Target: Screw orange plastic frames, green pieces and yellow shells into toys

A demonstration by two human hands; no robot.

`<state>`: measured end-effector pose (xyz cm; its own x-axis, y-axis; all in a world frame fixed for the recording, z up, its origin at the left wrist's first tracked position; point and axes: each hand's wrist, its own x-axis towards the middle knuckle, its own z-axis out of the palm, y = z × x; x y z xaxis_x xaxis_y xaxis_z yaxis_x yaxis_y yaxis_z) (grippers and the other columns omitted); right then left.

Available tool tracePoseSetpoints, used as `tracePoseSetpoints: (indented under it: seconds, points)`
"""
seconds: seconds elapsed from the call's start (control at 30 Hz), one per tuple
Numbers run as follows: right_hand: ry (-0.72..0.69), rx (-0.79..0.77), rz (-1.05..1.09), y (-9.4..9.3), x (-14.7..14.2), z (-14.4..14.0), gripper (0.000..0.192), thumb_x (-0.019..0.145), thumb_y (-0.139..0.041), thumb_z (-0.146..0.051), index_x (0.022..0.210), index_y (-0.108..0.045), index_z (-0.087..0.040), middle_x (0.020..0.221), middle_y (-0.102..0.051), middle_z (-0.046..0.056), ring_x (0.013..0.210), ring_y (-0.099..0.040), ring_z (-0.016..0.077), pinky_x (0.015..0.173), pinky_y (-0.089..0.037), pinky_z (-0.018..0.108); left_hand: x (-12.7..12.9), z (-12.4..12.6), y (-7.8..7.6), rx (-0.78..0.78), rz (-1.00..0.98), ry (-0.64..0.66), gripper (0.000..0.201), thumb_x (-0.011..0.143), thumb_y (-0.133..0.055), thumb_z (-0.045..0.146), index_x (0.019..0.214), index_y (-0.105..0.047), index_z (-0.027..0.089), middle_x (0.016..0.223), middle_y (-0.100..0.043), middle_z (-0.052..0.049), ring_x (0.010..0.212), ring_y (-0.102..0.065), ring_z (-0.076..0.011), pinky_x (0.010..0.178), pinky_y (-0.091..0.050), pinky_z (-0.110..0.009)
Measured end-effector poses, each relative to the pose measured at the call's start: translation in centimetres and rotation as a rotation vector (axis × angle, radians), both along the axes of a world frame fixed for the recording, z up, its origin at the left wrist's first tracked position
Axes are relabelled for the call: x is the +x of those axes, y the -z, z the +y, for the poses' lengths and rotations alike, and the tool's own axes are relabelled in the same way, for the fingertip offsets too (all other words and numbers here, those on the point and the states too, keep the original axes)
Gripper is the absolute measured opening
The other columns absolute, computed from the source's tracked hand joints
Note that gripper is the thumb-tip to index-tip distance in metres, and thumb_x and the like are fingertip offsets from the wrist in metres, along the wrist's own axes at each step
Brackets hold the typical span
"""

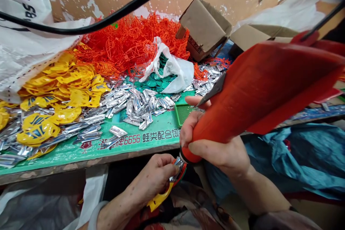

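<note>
Gripping a red-handled tool (pixel 258 90) in our right hand (pixel 215 143), we keep it tilted up and to the right, its rounded butt end pointing down toward the small assembly (pixel 172 183) pinched in our left hand (pixel 153 179). That assembly sits below the edge of the table (pixel 81 163), over our lap: a yellow plastic piece, a silver metallic part and a bit of red between closed fingertips. Both hands are closed on what they hold; the tool's butt is just beside the silver part, nearly touching it.

We judge the step in hand to be seating the silver part onto the yellow piece, with the tool pressing or tapping it home. The next move calls for a steady left hand and a short, square push, so the part does not skew.

On the green mat (pixel 151 136) covering the table lie the silver parts (pixel 137 106) in a loose scatter, the yellow pieces (pixel 64 90) heaped to the left, an orange tangle of frames (pixel 129 43) behind, a white bag (pixel 172 68), a small green tray (pixel 184 112) and a cardboard box (pixel 202 28).
</note>
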<state>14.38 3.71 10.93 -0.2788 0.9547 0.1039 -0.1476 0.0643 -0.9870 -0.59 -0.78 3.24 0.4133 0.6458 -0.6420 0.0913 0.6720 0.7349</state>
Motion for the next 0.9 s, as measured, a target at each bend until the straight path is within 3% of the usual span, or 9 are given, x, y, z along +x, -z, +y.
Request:
tracePoseSetpoints:
  seconds: [0.17, 0.33, 0.53, 0.7, 0.8, 0.9]
  points:
    - [-0.015, -0.018, 0.044, 0.8, 0.1, -0.1, 0.017, 0.064, -0.069, -0.014, 0.077, -0.061, -0.021, 0.070, -0.058, -0.003, 0.061, -0.057, 0.0143, 0.062, -0.050, 0.033, 0.2, -0.3, 0.2, -0.025, 0.003, -0.051, 0.013, 0.066, -0.052, 0.030, 0.060, -0.051, 0.019, 0.041, -0.037, 0.009, 0.033, -0.022, -0.0043, 0.036, -0.013, -0.021]
    - [-0.069, -0.023, 0.106, 1.6, 0.2, -0.2, 0.062, 0.065, -0.070, -0.011, 0.120, -0.047, -0.029, 0.071, -0.060, -0.005, 0.063, -0.057, 0.0144, 0.062, -0.049, 0.033, 0.2, -0.5, 0.2, -0.020, 0.017, -0.051, 0.016, 0.066, -0.054, 0.033, 0.061, -0.051, 0.018, 0.042, -0.037, 0.009, 0.035, -0.022, -0.0042, 0.037, -0.013, -0.021]
    - [-0.087, 0.014, 0.148, 2.7, 0.1, -0.1, 0.060, 0.065, -0.071, -0.014, 0.119, -0.048, -0.028, 0.071, -0.061, -0.004, 0.063, -0.057, 0.0144, 0.062, -0.049, 0.032, 0.2, -0.8, 0.2, -0.031, -0.017, -0.091, 0.017, 0.067, -0.056, 0.032, 0.061, -0.049, 0.018, 0.043, -0.036, 0.009, 0.034, -0.020, -0.0033, 0.037, -0.011, -0.021]
    - [-0.079, 0.086, 0.231, 0.2, 1.1, 0.6, 0.061, 0.066, -0.078, -0.030, 0.122, -0.052, -0.027, 0.067, -0.059, -0.003, 0.058, -0.058, 0.0161, 0.058, -0.050, 0.033, -0.3, -0.5, -1.2, -0.025, -0.074, -0.106, 0.021, 0.072, -0.060, 0.034, 0.064, -0.051, 0.017, 0.043, -0.036, 0.009, 0.034, -0.018, -0.0021, 0.036, -0.011, -0.018]
    - [0.117, 0.236, 0.274, -2.0, 2.4, 2.6, 0.054, 0.066, -0.076, -0.029, 0.117, -0.058, -0.028, 0.064, -0.059, -0.003, 0.056, -0.056, 0.0167, 0.057, -0.049, 0.034, -1.2, 0.1, -2.2, -0.005, -0.135, -0.145, 0.028, 0.073, -0.066, 0.039, 0.064, -0.055, 0.015, 0.046, -0.043, 0.007, 0.034, -0.025, -0.0016, 0.035, -0.017, -0.015]
    - [0.388, 0.362, 0.234, -2.3, 3.6, 6.0, 0.050, 0.067, -0.070, -0.019, 0.115, -0.059, -0.027, 0.064, -0.058, -0.004, 0.054, -0.056, 0.0158, 0.056, -0.048, 0.034, -2.5, 1.3, -2.8, 0.007, -0.196, -0.291, 0.033, 0.067, -0.077, 0.041, 0.067, -0.061, 0.013, 0.052, -0.052, 0.003, 0.039, -0.038, -0.0030, 0.037, -0.030, -0.014]
